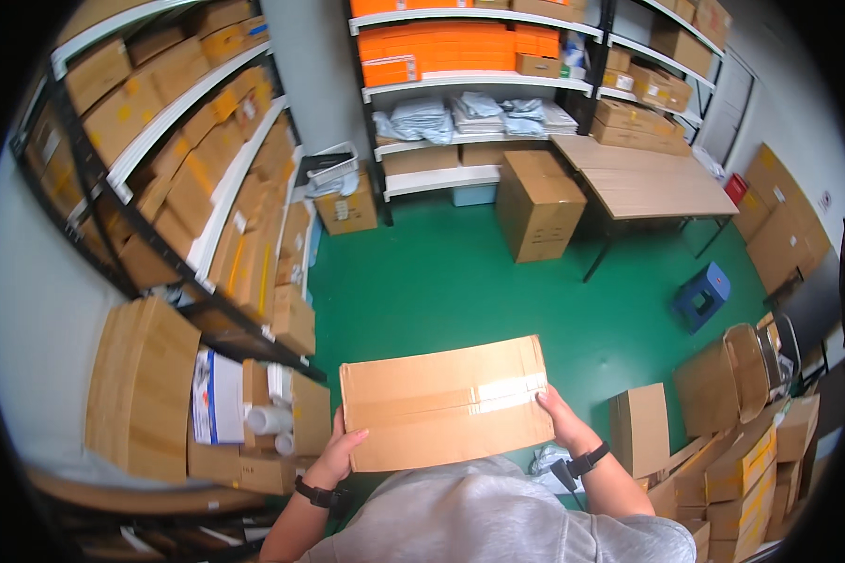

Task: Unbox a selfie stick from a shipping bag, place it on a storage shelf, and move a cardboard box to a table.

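A closed brown cardboard box (422,408) is held out in front of my body, long side across, with strips of shiny clear tape on the right part of its top. My left hand (340,452) grips its near left corner, thumb on the top face. At the right end, my right hand (563,418) clasps the side with its thumb near the upper edge. The fingers under the box are hidden on both sides. Each wrist wears a black band.
Shelving with cardboard boxes (174,75) lines the left. Ahead are a shelf with orange boxes (460,47), a large carton (540,206) and a table (657,178). A blue stool (701,296) stands on the green floor (422,272). Cartons (742,479) pile up at right.
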`<action>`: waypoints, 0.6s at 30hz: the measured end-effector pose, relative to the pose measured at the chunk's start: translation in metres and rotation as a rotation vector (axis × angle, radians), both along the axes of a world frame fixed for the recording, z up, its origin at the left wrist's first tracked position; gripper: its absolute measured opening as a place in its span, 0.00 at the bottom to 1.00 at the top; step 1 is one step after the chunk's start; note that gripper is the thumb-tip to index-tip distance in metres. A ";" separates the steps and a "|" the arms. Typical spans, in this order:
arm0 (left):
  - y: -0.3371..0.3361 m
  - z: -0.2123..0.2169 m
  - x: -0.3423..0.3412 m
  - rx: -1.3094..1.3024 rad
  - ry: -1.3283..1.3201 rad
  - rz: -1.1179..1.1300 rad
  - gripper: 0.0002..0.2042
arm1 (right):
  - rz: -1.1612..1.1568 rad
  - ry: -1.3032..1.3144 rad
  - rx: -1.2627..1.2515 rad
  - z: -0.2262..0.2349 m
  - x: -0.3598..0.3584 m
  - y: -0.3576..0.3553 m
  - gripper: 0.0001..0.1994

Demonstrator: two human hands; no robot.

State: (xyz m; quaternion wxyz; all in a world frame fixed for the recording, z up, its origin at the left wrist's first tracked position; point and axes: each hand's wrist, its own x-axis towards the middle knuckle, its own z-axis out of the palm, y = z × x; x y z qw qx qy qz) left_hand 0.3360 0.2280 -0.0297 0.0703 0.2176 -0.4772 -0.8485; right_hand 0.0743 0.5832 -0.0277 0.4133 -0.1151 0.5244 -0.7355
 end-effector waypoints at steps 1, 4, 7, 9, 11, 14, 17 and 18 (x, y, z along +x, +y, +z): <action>-0.010 0.000 -0.030 -0.019 0.002 -0.038 0.43 | -0.040 -0.006 0.008 -0.005 -0.017 -0.005 0.38; -0.035 0.000 -0.114 -0.041 -0.010 -0.091 0.43 | -0.116 -0.060 0.012 -0.012 -0.070 -0.021 0.37; -0.063 0.001 -0.192 -0.080 -0.021 -0.056 0.42 | -0.144 -0.059 -0.022 -0.002 -0.141 -0.050 0.37; -0.085 0.014 -0.228 -0.076 0.009 -0.074 0.41 | -0.176 0.009 0.015 -0.007 -0.171 -0.071 0.36; -0.105 0.020 -0.268 -0.094 0.038 -0.081 0.40 | -0.166 0.033 -0.001 -0.001 -0.221 -0.090 0.36; -0.129 0.034 -0.318 -0.008 0.025 -0.063 0.39 | -0.169 0.019 0.003 0.000 -0.270 -0.119 0.34; -0.156 0.032 -0.357 -0.026 0.005 -0.069 0.38 | -0.203 -0.014 0.020 -0.002 -0.301 -0.139 0.33; -0.165 0.028 -0.374 -0.029 0.001 -0.082 0.38 | -0.226 -0.020 0.032 -0.003 -0.311 -0.144 0.33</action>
